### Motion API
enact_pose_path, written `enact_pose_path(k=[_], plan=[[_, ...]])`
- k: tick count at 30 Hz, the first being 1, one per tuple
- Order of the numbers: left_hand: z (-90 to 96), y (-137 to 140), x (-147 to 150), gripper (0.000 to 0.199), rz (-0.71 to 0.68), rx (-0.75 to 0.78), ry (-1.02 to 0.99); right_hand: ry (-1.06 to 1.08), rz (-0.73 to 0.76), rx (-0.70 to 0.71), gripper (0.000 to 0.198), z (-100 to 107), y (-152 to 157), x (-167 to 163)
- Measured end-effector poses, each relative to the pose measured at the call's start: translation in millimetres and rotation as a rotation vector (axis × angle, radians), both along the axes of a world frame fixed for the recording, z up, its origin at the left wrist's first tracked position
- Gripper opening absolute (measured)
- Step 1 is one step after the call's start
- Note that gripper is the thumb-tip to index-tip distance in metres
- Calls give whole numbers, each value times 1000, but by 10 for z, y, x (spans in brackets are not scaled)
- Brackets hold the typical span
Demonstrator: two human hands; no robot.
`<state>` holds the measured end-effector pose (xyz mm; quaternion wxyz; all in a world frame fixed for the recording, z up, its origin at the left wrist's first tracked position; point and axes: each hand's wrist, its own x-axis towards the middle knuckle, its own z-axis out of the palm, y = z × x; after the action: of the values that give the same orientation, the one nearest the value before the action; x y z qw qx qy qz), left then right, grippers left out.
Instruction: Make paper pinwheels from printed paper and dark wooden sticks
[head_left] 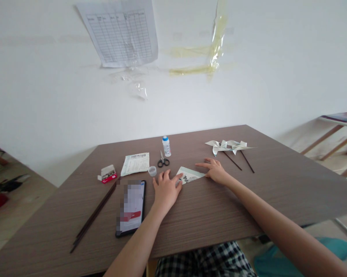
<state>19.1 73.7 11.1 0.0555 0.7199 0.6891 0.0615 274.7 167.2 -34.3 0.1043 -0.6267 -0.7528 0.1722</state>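
Note:
A printed sheet of paper folded into a triangle (190,175) lies flat on the table between my two hands. My left hand (166,188) rests at its left corner with the fingers spread, the thumb side touching the paper. At the right corner is my right hand (215,170), fingers stretched out and apart, touching the paper's edge. Just beyond the left hand are a small clear cup (152,171) and black-handled scissors (163,161). Behind them stands a white bottle with a blue cap (166,147).
Two paper pinwheels (219,147) on dark sticks lie at the back right. To the left are a stack of printed paper (135,163), a small open red box (108,175), dark sticks (95,215) and a phone (131,207). A white wall (185,107) borders the table's back.

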Motion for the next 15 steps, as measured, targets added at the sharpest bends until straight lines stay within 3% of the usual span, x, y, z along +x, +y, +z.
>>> enact_pose_path(k=[8, 15], plan=[[-26, 7, -7, 46, -5, 15, -25, 18, 3, 25, 83, -102, 96, 75], [-60, 7, -8, 47, -15, 31, -40, 72, -20, 47, 85, -44, 81, 111]])
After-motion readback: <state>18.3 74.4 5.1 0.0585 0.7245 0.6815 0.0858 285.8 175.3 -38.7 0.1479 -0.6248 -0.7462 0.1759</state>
